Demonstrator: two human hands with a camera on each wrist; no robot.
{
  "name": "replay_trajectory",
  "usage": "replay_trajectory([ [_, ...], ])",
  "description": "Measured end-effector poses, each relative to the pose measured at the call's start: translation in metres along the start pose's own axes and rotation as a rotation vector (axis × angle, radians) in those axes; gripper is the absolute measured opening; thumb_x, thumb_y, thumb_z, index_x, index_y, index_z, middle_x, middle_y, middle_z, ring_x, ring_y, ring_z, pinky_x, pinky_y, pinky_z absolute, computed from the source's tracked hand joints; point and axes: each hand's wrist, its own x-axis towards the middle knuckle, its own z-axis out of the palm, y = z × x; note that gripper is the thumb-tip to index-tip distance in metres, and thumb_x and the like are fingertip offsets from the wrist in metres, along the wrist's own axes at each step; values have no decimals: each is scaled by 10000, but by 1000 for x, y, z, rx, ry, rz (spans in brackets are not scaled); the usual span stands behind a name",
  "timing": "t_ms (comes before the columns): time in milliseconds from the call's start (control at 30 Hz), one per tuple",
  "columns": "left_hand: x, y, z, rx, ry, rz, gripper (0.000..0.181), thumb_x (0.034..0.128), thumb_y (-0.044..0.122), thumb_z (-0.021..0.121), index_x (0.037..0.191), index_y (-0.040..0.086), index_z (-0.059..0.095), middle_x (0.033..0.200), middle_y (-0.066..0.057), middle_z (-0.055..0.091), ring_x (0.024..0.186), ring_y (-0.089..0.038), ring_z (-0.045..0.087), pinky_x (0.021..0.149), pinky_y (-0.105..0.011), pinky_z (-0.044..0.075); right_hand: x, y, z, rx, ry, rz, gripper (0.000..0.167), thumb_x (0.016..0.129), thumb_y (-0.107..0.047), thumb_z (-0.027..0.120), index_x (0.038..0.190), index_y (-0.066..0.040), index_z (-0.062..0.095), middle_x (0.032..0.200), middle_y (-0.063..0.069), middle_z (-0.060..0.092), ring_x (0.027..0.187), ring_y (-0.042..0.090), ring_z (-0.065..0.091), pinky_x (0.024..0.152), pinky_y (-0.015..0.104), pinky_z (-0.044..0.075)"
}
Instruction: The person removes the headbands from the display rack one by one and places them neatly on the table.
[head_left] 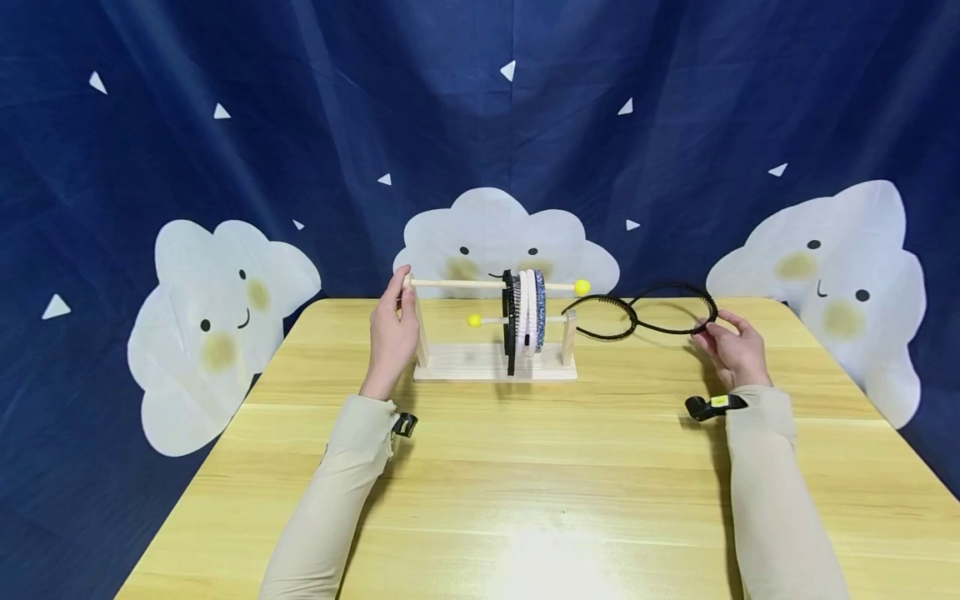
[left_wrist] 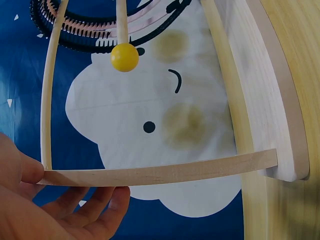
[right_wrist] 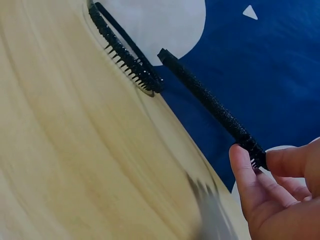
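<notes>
Black glitter coats the toothed headband [right_wrist: 212, 104] the right hand [head_left: 735, 354] pinches; the left hand [head_left: 393, 340] grips a wooden stand [head_left: 457, 363].

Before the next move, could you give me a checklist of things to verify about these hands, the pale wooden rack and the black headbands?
1. Left hand on the pale wooden rack: ok; it holds the top of the left wooden upright.
2. Right hand grip: ok; it pinches a curved black toothed headband.
3. Gap to the second black toothed headband: ok; the right wrist view shows them apart.
4. Tan wood-grain table free of headbands: not ok; that second one rests there.
5. Bare stretch on the upper round wooden rod beside its yellow end ball: ok.
6. Which rod bears each hanging headband: cannot tell; they bunch together.
</notes>
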Motion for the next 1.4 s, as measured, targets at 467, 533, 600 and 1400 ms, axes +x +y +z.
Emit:
replay_trajectory([
  [467,0,0,0,0,1,2,434,1120,243,405,1550,220,460,1522,-112,523,1333,-306,544,1045,-485,486,1,4,-1,-40,16,19,294,1021,71,469,1245,-113,417,770,17,706,727,105,722,779,222,587],
  [533,-1,0,-1,3,2,2,433,1120,241,405,1549,220,462,1520,-114,525,1330,-309,546,1045,-488,486,2,5,-1,-53,19,25,304,1022,67,472,1263,-108,413,770,15,704,721,103,720,778,218,587],
  [600,-1,0,-1,4,4,1,433,1120,241,406,1548,220,463,1518,-116,525,1326,-313,549,1037,-491,491,3,7,-2,-66,27,35,347,1022,63,475,1322,-94,400,769,15,697,720,102,719,788,215,585],
  [1400,-1,4,0,-6,5,-13,433,1118,227,413,1549,214,462,1523,-122,519,1309,-327,558,1022,-490,499,5,7,-5,-206,116,89,225,1003,30,555,1208,-51,510,717,-22,663,626,80,718,712,186,586],
])
